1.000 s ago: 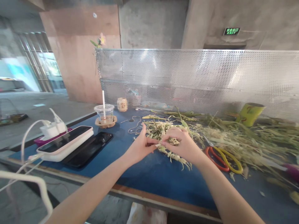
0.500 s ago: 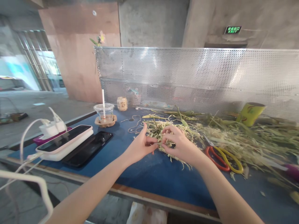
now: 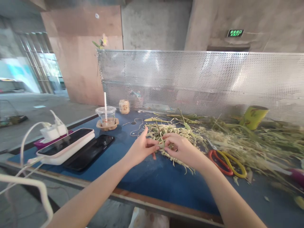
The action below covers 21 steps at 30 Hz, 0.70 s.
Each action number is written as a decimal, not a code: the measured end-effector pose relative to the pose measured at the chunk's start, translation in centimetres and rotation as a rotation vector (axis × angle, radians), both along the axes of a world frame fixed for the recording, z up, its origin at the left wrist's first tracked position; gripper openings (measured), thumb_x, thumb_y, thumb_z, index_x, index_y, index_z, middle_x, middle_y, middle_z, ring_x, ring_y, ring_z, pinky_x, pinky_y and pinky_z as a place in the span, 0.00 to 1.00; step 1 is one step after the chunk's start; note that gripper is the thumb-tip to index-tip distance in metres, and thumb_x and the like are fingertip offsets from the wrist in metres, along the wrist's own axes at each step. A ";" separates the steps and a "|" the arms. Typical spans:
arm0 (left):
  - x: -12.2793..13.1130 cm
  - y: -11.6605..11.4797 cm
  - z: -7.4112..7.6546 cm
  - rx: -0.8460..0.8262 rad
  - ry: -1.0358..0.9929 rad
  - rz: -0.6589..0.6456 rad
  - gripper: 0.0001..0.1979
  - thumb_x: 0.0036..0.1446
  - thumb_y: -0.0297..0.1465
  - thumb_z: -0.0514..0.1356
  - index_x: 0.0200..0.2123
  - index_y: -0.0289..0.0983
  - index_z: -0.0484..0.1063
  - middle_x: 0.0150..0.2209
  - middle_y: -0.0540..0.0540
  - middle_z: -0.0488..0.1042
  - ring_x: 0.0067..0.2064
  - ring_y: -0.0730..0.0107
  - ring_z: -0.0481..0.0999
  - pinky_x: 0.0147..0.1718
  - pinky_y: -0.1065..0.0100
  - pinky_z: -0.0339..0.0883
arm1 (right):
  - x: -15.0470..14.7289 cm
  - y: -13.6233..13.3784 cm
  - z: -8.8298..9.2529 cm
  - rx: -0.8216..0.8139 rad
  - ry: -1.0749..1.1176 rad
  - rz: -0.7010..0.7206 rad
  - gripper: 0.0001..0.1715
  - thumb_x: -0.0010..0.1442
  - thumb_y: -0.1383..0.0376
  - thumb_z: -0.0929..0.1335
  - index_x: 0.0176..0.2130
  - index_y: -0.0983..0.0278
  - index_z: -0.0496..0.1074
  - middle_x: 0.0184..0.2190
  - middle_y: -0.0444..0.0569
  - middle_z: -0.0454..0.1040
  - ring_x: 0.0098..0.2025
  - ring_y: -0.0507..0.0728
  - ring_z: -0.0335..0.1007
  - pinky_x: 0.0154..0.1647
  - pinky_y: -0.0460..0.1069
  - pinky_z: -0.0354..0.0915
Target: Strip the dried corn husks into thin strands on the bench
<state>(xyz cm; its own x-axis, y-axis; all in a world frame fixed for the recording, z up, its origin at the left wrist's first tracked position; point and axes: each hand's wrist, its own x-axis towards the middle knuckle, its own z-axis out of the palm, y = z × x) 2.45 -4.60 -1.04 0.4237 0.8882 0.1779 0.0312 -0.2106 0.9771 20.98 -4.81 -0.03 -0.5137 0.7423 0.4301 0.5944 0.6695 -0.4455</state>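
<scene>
A pale green plant strip is pinched between the fingertips of both hands, over the front of a heap of curled, dried plant strips on the blue table. My left hand holds it from the left with its thumb raised. From the right, my right hand grips it, fingers bent. Scissors with one red and one yellow handle lie right of my right hand, blades pointing into the plant pile.
At left are a black phone, a phone on a white block, and plugs with white cables. Farther back stand a plastic cup with a straw, a small jar and a yellow-green cup. A perforated metal screen bounds the back.
More of the green strip now shows between my fingertips, with a thin end sticking up. Both hands have stayed almost in place; the view has tilted slightly.
</scene>
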 end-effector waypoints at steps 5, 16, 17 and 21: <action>0.4 -0.1 0.0 0.017 0.024 0.038 0.52 0.50 0.28 0.59 0.59 0.32 0.15 0.29 0.50 0.73 0.20 0.76 0.68 0.24 0.70 0.63 | -0.3 0.4 -0.5 0.044 0.003 -0.049 0.06 0.52 0.70 0.64 0.25 0.63 0.61 0.31 0.46 0.67 0.31 0.51 0.64 0.31 0.46 0.62; 0.6 0.1 -0.4 -0.035 -0.014 0.074 0.57 0.46 0.28 0.63 0.59 0.34 0.14 0.37 0.38 0.76 0.34 0.57 0.77 0.15 0.70 0.67 | -1.0 0.1 -0.6 0.068 -0.021 -0.025 0.09 0.50 0.75 0.64 0.24 0.64 0.60 0.31 0.46 0.65 0.28 0.49 0.61 0.30 0.45 0.62; 0.6 0.1 -0.4 -0.050 -0.025 0.068 0.58 0.46 0.28 0.63 0.59 0.34 0.14 0.37 0.37 0.77 0.33 0.57 0.77 0.15 0.70 0.67 | -1.0 0.1 -0.6 0.080 -0.020 -0.023 0.09 0.51 0.75 0.64 0.24 0.64 0.60 0.32 0.46 0.65 0.28 0.49 0.62 0.30 0.45 0.62; 0.6 0.1 -0.3 -0.083 -0.057 0.059 0.57 0.46 0.27 0.63 0.59 0.32 0.15 0.37 0.37 0.77 0.31 0.58 0.77 0.14 0.71 0.66 | -1.0 0.1 -0.7 0.132 -0.027 0.000 0.08 0.54 0.74 0.63 0.25 0.64 0.62 0.36 0.48 0.66 0.29 0.49 0.63 0.31 0.45 0.63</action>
